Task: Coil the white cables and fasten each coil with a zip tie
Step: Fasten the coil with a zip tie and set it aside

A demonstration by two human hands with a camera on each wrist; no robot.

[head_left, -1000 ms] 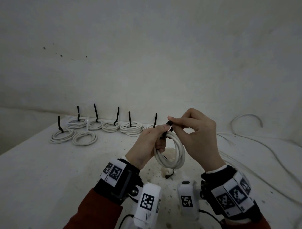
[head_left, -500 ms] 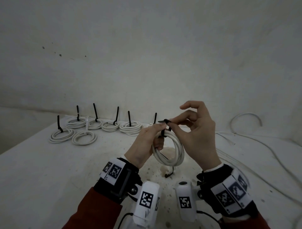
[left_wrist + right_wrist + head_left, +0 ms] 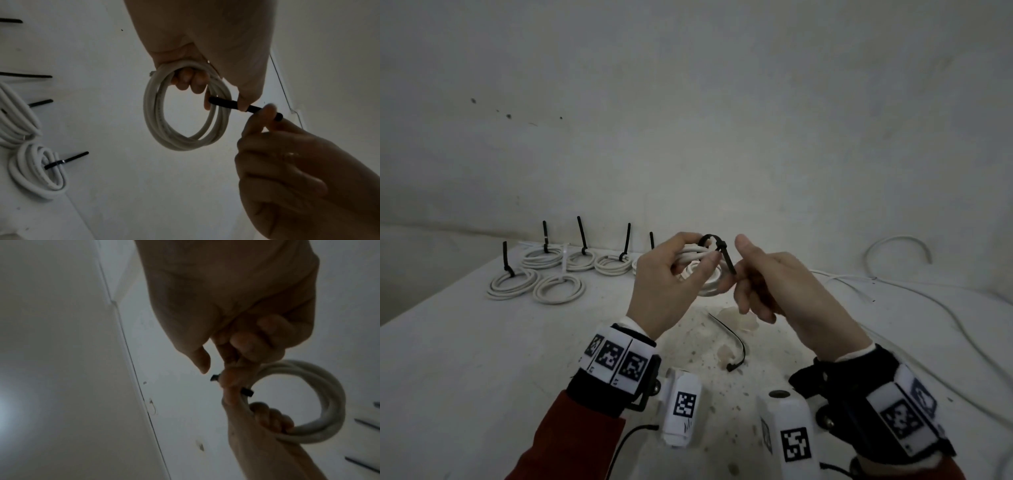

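My left hand (image 3: 697,255) holds up a coil of white cable (image 3: 707,289), its fingers curled through the ring (image 3: 189,81). A black zip tie (image 3: 710,240) is looped over the top of the coil's strands, with its tail run through its head. The tail slants down to the right, and my right hand (image 3: 734,270) pinches it just right of the coil. In the left wrist view the tie (image 3: 222,104) crosses the coil (image 3: 156,113) and runs into the right fingertips (image 3: 267,112). In the right wrist view the tie's head (image 3: 247,392) sits against the coil (image 3: 329,394).
Several tied coils (image 3: 575,260) with black tie tails sticking up lie in rows at the back left of the white table (image 3: 482,377). A spare black zip tie (image 3: 736,346) lies just below my hands. Loose white cables (image 3: 893,291) trail across the right side. A wall stands behind.
The coil has been raised and tipped from hanging upright towards flat. My right hand has shifted from the tie's head to its tail, which now slants out to the right.
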